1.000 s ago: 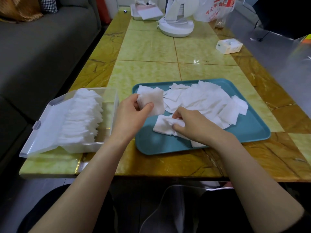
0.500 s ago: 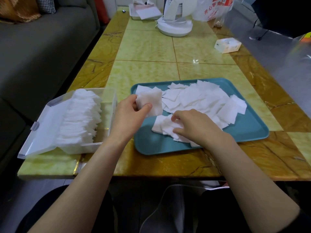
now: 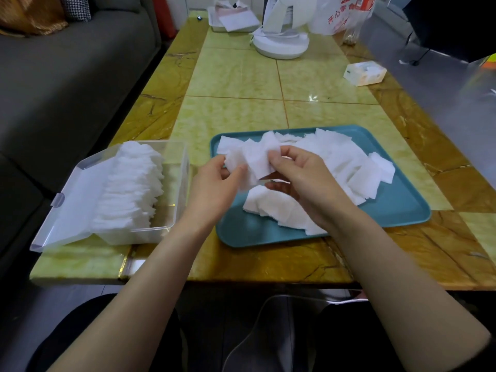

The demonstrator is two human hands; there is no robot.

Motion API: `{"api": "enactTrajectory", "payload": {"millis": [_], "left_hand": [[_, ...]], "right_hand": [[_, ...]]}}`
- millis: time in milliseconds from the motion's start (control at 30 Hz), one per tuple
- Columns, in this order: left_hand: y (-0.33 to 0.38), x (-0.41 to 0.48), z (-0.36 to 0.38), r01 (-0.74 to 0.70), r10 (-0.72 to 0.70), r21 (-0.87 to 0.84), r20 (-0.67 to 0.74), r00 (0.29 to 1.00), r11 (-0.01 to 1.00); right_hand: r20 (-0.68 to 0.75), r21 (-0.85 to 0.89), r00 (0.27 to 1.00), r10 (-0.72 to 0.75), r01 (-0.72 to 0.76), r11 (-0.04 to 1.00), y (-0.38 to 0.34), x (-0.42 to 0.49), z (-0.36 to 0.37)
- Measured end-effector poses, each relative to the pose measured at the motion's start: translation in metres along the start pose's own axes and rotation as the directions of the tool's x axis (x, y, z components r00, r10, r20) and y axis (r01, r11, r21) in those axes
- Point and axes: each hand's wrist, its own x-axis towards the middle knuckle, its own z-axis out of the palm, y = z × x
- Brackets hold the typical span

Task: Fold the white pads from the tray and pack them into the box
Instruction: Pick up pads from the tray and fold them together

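- The desk point(image 3: 241, 84) has a glossy stone top, with pale green squares in the middle and a brown veined border around them; light reflects on it.
- A grey sofa point(image 3: 67, 84) stands along the left side of the desk, with cushions at its far end.
- The teal tray point(image 3: 402, 208) lies at the near right part of the desk, and many loose pads point(image 3: 349, 162) are spread over it, overlapping each other.
- The clear box point(image 3: 182, 170) stands just left of the tray, near the desk edge, and its lid point(image 3: 72, 200) is open and leans out to the left.
- Inside the box, a stack point(image 3: 131, 183) of folded white pads fills the left part; the right part shows the bare bottom.
- The left hand point(image 3: 214, 183) and the right hand point(image 3: 303, 181) meet above the near left corner of the tray.
- The grip of each hand is narrow: thumb and fingers pinch the held pads point(image 3: 255, 162), which are lifted above the tray. I cannot tell if it is one pad or two.
- At the far end of the desk stand a round white fan base point(image 3: 280, 44), a white plastic bag point(image 3: 341, 17) with red print and a shallow white dish point(image 3: 230, 21) with papers.
- A small white packet point(image 3: 365, 73) lies at the far right edge of the desk.
- A thin white cable point(image 3: 257, 326) hangs below the near edge, between the person's knees.
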Motion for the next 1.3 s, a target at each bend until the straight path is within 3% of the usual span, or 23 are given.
{"api": "enactTrajectory", "payload": {"millis": [233, 400, 600, 700, 767, 867, 933, 1000, 1100, 1300], "left_hand": [[0.006, -0.005, 0.003, 0.035, -0.026, -0.147, 0.063, 0.998, 0.988], [0.008, -0.004, 0.006, 0.131, -0.095, -0.31, 0.128, 0.987, 0.942], [0.006, -0.007, 0.007, -0.002, 0.005, -0.165, 0.022, 1.0, 0.986], [0.005, -0.005, 0.003, -0.008, 0.001, -0.172, -0.041, 0.999, 0.985], [0.003, -0.002, 0.0, 0.012, -0.023, -0.166, -0.067, 0.997, 0.986], [0.001, 0.0, -0.003, 0.019, -0.029, -0.148, -0.068, 0.997, 0.989], [-0.001, 0.001, -0.005, 0.027, -0.036, -0.138, -0.063, 0.997, 0.99], [-0.001, 0.001, -0.006, 0.026, -0.034, -0.128, -0.061, 0.998, 0.991], [-0.001, 0.0, -0.006, 0.019, -0.026, -0.111, -0.055, 0.998, 0.994], [0.0, -0.001, -0.008, 0.016, -0.02, -0.09, -0.045, 0.999, 0.996]], "right_hand": [[-0.127, -0.222, 0.992, -0.017, -0.012, 0.975, 0.013, 0.005, 0.006], [-0.162, -0.279, 0.986, -0.05, 0.003, 0.96, 0.015, 0.006, 0.006], [-0.137, -0.291, 0.99, -0.022, -0.019, 0.956, 0.015, 0.006, 0.006], [-0.122, -0.401, 0.992, -0.022, -0.029, 0.916, 0.018, 0.007, 0.0], [-0.095, -0.621, 0.991, -0.093, 0.014, 0.784, 0.021, 0.007, -0.011], [0.101, -0.921, 0.995, -0.009, 0.096, 0.377, 0.025, 0.003, -0.023], [0.181, -0.974, 0.98, 0.088, 0.165, 0.155, 0.026, -0.001, -0.022], [0.191, -0.979, 0.979, 0.064, 0.186, 0.081, 0.025, -0.003, -0.021], [0.16, -0.978, 0.987, -0.006, 0.159, 0.138, 0.019, -0.004, -0.021], [0.162, -0.953, 0.985, 0.052, 0.143, 0.266, 0.014, 0.001, -0.027]]}}
